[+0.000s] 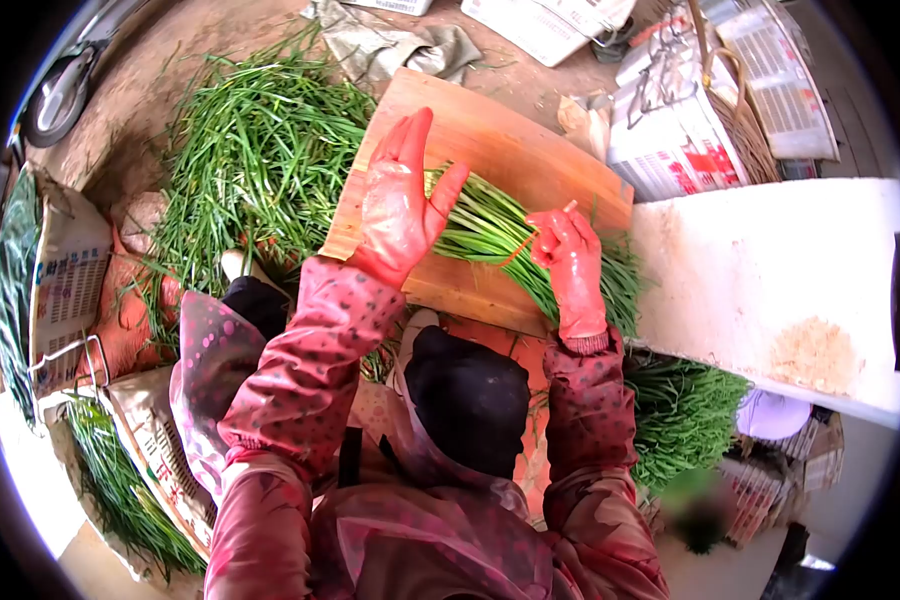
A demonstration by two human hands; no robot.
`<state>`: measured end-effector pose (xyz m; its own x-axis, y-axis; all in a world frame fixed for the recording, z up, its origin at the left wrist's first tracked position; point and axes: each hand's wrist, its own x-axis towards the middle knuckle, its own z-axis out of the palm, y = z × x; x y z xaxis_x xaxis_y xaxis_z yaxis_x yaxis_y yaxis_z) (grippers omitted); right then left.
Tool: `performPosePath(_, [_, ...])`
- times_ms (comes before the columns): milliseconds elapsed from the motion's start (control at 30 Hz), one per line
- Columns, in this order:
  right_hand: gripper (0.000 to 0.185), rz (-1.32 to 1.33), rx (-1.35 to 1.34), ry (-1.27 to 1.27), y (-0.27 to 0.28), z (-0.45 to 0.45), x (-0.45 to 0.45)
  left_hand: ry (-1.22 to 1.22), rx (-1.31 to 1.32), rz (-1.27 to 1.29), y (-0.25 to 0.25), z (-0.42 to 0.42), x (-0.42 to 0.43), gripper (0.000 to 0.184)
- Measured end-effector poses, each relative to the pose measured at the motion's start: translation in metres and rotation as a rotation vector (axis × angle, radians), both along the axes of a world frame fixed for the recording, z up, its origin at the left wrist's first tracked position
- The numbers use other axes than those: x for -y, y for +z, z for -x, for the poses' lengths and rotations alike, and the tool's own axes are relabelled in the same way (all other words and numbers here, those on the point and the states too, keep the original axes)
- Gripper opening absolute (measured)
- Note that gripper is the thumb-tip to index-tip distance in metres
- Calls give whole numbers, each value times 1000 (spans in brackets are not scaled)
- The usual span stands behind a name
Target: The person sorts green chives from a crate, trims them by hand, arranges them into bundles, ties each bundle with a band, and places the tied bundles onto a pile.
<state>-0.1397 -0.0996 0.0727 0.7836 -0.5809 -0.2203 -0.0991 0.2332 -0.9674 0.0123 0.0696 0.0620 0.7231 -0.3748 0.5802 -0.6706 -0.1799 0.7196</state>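
A bundle of green garlic chives (485,222) lies across a wooden board (570,165), its pale stem ends toward the left. My left hand (402,200), in a wet orange-pink rubber glove, is held by the stem ends with fingers stretched up and thumb apart. In the same kind of glove, my right hand (572,262) is closed over the leafy side of the bundle. A thin orange tie (518,250) crosses the stems and runs up to my right fingers, which pinch it. The leaf tips come out beyond that hand.
A large heap of loose chives (260,150) spreads at the left. More chives (675,410) are stacked at the lower right, beneath a white slab (770,280). Printed crates (670,140) stand at the back right. A sack of greens (135,480) is at the lower left.
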Motion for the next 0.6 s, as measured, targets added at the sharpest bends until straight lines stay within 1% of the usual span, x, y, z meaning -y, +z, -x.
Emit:
performPosePath(33, [25, 34, -37, 6, 2, 0, -1, -13, -4, 4, 0, 8, 5, 50])
performPosePath(100, [24, 47, -41, 18, 1, 3, 2, -223, 47, 45, -1, 25, 21, 38])
performPosePath(133, [23, 94, -61, -2, 3, 3, 0, -251, 13, 94, -16, 39, 35, 34])
performPosePath(167, [23, 139, -78, -21, 5, 2, -3, -313, -44, 43, -22, 46, 46, 32])
performPosePath(233, [21, 129, -81, -76, 9, 4, -10, -356, -92, -30, -33, 56, 63, 31])
performPosePath(300, [17, 185, -141, -90, 17, 7, -16, -373, -112, -17, -41, 61, 73, 30])
performPosePath(400, [15, 156, -95, -89, 15, 8, -20, -390, -164, 20, -53, 66, 78, 29])
performPosePath(500, [16, 148, -47, -96, 7, 7, -18, -393, -210, 61, -52, 66, 78, 26])
performPosePath(567, [17, -54, 25, -169, -1, 7, -16, -465, -249, 71, -49, 64, 75, 21])
performPosePath(600, [17, -55, 25, -178, -3, 7, -14, -479, -233, 49, -47, 63, 74, 14])
